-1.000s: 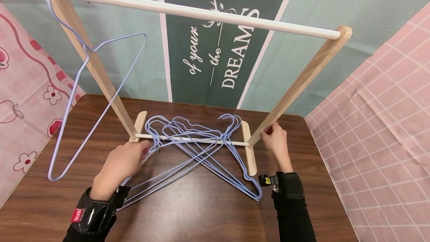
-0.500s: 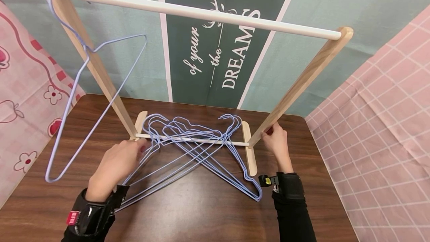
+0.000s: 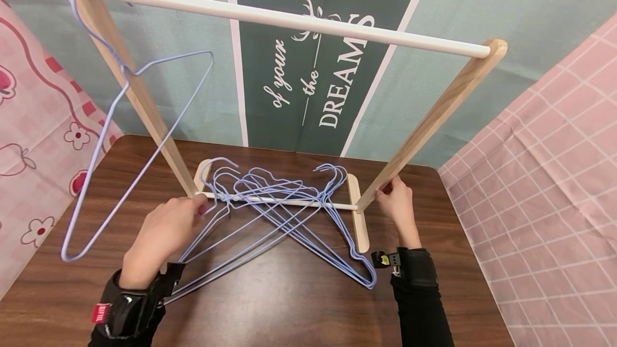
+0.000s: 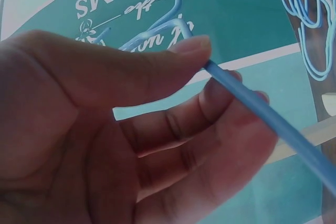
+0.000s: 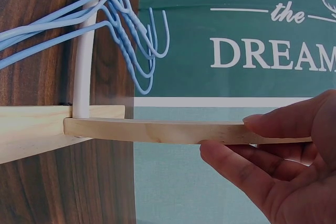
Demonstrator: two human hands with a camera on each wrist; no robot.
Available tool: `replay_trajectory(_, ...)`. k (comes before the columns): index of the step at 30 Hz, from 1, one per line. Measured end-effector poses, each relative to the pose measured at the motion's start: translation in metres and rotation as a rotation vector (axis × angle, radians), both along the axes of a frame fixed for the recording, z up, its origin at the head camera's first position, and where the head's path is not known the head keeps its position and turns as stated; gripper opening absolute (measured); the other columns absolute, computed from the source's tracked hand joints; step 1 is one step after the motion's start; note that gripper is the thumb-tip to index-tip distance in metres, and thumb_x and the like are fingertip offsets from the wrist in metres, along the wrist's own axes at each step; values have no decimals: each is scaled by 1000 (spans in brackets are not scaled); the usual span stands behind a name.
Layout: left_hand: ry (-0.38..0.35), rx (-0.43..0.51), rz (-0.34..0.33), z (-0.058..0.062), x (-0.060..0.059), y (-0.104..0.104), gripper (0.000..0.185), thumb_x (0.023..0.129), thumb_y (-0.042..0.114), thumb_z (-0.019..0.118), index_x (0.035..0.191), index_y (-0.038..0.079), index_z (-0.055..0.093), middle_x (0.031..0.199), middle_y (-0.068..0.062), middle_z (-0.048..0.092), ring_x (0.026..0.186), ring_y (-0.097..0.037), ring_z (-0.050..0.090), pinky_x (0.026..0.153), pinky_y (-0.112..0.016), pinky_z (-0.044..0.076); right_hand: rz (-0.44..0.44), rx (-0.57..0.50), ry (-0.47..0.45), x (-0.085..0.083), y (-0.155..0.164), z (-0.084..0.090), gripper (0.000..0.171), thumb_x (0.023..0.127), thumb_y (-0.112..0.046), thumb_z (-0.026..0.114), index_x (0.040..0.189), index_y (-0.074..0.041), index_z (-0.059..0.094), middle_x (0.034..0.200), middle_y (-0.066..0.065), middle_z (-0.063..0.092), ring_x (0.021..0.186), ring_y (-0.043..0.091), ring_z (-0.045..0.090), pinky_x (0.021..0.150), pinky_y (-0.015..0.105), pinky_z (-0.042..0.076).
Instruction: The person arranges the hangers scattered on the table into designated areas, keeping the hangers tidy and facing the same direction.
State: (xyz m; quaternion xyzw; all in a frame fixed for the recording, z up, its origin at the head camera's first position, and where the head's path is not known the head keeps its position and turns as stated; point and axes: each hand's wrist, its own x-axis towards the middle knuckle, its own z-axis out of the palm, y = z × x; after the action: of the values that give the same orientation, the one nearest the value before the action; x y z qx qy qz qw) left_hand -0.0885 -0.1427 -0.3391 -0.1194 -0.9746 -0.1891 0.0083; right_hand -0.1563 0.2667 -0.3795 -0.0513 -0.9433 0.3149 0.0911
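Observation:
My left hand is at the left side of a pile of blue wire hangers. In the left wrist view, its thumb and fingers pinch the wire of one clothes hanger, whose hook shows at the pile's far left in the head view. The right hand pinches the lower part of the right wooden upright of a clothes rack. In the right wrist view, thumb and fingers lie on either side of that upright. Another blue hanger hangs at the left end of the white top rail.
The pile lies across the rack's lower white rail, on a dark wood table. Wooden feet stand under the uprights. A printed green cloth hangs behind, with pink cloths at both sides.
My left hand has moved slightly left and away from me, drawing one hanger's hook out past the pile's left end. The right hand has stayed on the upright.

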Motion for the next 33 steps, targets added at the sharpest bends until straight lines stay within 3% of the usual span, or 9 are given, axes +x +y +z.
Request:
replay_trajectory(13, -63, -26, 55, 7, 2, -1, 10, 77, 5, 61, 83, 11, 56, 72, -9, 59, 57, -31, 54, 44, -43, 38, 2, 7, 3, 0, 0, 0, 24, 82, -1, 57, 103, 10, 52, 85, 26, 57, 70, 35, 56, 53, 35, 41)
replay_trajectory(33, -26, -33, 85, 21, 4, -1, 8, 78, 2, 58, 81, 8, 54, 69, -10, 56, 54, -31, 52, 44, -43, 36, -1, 6, 16, 0, 0, -1, 25, 82, 0, 56, 104, 10, 52, 86, 27, 58, 72, 36, 57, 55, 37, 43)
